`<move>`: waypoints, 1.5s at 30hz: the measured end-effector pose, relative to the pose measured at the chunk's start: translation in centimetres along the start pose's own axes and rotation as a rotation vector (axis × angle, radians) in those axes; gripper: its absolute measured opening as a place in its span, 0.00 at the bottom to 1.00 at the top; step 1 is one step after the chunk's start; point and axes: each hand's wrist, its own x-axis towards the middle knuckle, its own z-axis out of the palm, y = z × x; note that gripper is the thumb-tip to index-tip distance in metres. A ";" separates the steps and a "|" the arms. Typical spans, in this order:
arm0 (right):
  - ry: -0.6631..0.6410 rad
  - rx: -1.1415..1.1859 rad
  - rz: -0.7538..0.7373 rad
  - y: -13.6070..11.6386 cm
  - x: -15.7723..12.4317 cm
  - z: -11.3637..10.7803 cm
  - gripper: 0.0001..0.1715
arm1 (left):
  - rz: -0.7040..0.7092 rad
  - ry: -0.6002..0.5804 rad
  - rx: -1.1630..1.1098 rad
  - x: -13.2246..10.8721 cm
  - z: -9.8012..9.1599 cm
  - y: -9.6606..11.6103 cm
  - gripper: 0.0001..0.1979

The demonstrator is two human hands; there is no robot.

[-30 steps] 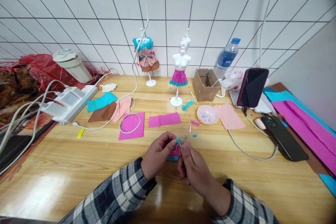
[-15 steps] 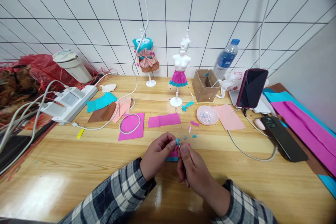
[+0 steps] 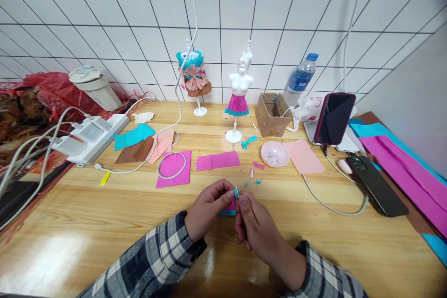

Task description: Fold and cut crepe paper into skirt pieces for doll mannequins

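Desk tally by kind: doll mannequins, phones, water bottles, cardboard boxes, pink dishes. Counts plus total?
Doll mannequins: 2
Phones: 2
Water bottle: 1
Cardboard box: 1
Pink dish: 1
Total: 7

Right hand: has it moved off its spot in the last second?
No. The right hand stays just this side of the magenta strip, pinching the teal scrap with the left hand.

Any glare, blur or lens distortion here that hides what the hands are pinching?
Head view: wide-angle bowing curves the wall tiles toward the edges; a glare patch sits on the table at lower left, clear of the hands; left hand, right hand and the teal paper scrap they pinch look sharp.
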 end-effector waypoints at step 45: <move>0.214 -1.026 -0.095 0.2 0.3 -8.1 0.06 | 0.512 0.330 1.190 1.4 -7.8 -0.3 0.18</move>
